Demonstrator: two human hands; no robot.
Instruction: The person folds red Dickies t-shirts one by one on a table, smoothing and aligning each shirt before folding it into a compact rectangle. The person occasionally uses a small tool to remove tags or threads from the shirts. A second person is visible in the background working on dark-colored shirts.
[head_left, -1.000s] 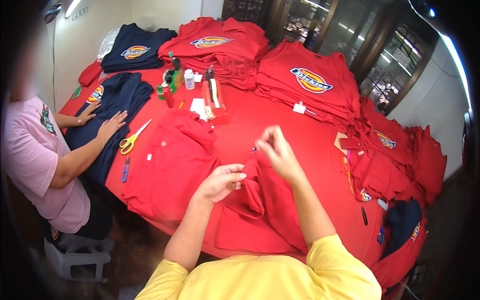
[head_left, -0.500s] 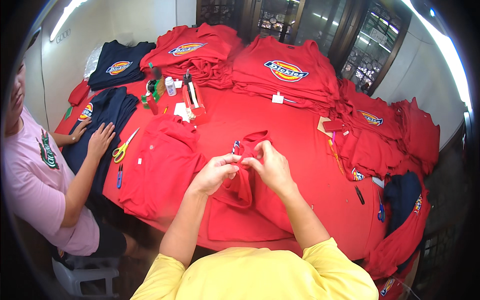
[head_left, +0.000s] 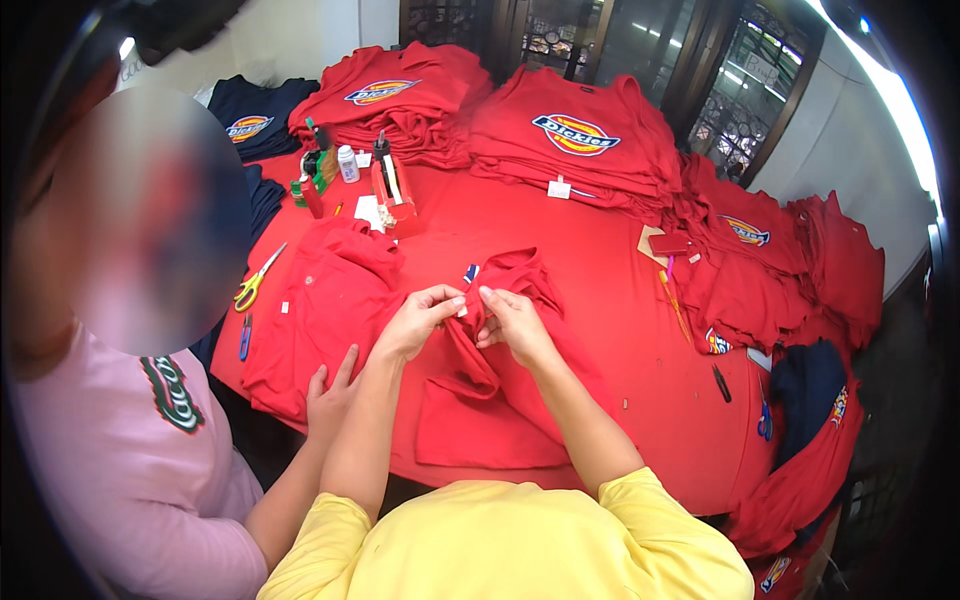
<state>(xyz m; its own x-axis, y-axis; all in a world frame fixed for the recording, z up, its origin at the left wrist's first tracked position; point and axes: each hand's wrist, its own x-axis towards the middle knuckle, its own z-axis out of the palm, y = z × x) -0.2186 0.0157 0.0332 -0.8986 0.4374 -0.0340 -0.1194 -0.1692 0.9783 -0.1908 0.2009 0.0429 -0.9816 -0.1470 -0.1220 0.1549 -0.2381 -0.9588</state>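
A red garment, likely a sweatshirt, lies bunched in front of me at the table's near side. My left hand pinches its raised fabric between thumb and fingers, beside a small white tag. Just to the right, my right hand has thumb and forefinger closed on the same cloth. A dark-and-white neck label shows above my fingertips. To the left, another red garment is spread out. A co-worker's hand reaches in next to my left forearm.
Piles of red sweatshirts line the far side. Yellow-handled scissors and blue thread snips lie left. A tape dispenser and a white bottle stand behind. Black snips lie right. A co-worker in pink leans close.
The co-worker has leaned in toward me, taking both hands off the navy garment; one now reaches beside my left arm. My hands have shifted slightly apart on the red cloth.
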